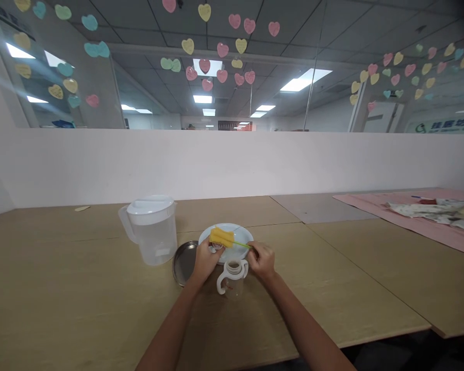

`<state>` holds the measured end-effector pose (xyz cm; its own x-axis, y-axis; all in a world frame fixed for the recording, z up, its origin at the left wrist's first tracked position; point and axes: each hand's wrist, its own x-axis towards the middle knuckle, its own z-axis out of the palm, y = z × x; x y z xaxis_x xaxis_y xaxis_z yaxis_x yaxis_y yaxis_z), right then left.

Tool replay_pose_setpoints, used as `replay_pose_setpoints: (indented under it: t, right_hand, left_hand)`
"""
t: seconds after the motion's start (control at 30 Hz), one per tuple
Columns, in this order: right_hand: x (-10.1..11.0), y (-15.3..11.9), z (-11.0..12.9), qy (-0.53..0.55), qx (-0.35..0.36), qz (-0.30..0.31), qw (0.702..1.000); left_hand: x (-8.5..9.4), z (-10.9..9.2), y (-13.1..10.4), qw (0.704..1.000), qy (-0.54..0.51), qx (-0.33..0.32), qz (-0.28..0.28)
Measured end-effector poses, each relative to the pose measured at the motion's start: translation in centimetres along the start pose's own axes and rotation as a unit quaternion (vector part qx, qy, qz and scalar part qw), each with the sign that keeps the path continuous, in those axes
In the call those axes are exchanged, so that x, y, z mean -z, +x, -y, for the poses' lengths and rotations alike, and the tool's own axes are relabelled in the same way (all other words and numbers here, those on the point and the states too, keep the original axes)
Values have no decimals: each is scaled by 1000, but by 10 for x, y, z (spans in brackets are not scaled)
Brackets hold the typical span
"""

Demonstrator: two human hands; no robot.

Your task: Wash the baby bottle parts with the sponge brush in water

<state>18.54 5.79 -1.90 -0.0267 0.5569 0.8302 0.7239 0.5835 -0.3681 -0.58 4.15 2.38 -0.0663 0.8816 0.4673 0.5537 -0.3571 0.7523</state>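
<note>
Over the plate (237, 251), the right hand (261, 260) pinches the green handle of a yellow sponge brush (221, 237), fingers closed on it. Beside it, the left hand (205, 260) is curled around a small ring-shaped part, touching the sponge. Just below both stands an open bottle (233, 278) on the surface (81, 299).

The long bench (81, 288) is pale wood-grain laminate, matt and smooth. On it, the translucent frosted plastic pitcher with a white plastic lid (151, 229) looks satiny, not glossy. The round grey metal lid (182, 263) has a dull brushed sheen. The round white plate (237, 251) is smooth and slightly glossy. The yellow sponge brush head (221, 237) looks porous and soft. The small clear plastic bottle with white plastic handles (232, 281) is smooth. Far right lies a matt pink cloth (421, 224).
</note>
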Motion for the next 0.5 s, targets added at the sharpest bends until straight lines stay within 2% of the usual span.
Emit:
replay_pose_setpoints:
  t: [0.2, 0.33, 0.5]
  right_hand:
    - [-8, 1, -5, -6, 51, -44, 998]
    - [-9, 2, -7, 0, 87, -83, 993]
    - [-9, 0, -11, -13, 91, -73, 993]
  left_hand:
    - [2, 2, 0, 999, 9, 26, -24]
    - [0, 6, 1, 998, -51, 18, -43]
    - [0, 8, 3, 991, -111, 2, -70]
